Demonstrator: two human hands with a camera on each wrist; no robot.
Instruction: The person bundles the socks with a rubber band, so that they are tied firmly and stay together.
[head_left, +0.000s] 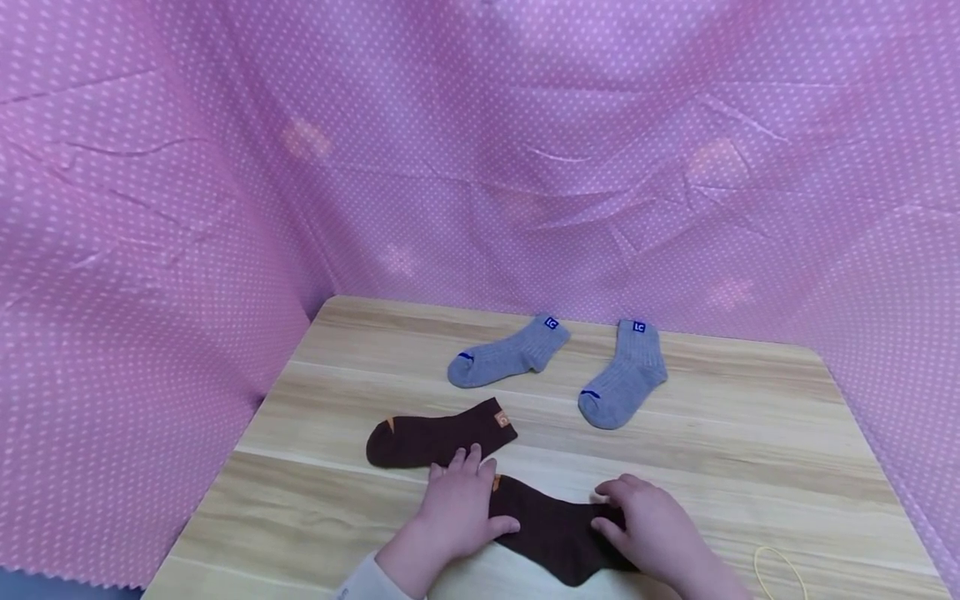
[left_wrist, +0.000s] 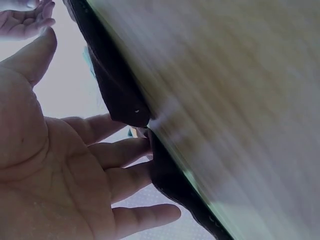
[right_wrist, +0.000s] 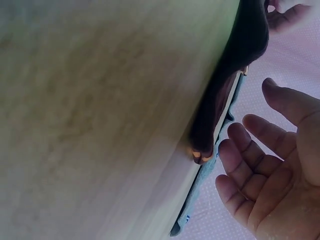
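Two dark brown socks lie flat on the wooden table, one near [head_left: 558, 529] and one farther off [head_left: 435, 437]. My left hand [head_left: 459, 508], fingers spread, is at the toe end of the near sock, its fingertips close to the farther one. Whether those fingertips touch it I cannot tell. Over the near sock's cuff end is my right hand [head_left: 656, 529]; in the right wrist view its loosely bent fingers [right_wrist: 240, 167] grip nothing. Straight fingers of the left hand show in the left wrist view beside the dark sock fabric [left_wrist: 112, 82].
Two grey socks with blue labels, a left one [head_left: 506, 354] and a right one [head_left: 624, 379], lie towards the table's [head_left: 750, 400] back edge. A thin yellow loop [head_left: 780, 554] is at the front right. Pink dotted cloth [head_left: 480, 167] hangs behind and at both sides.
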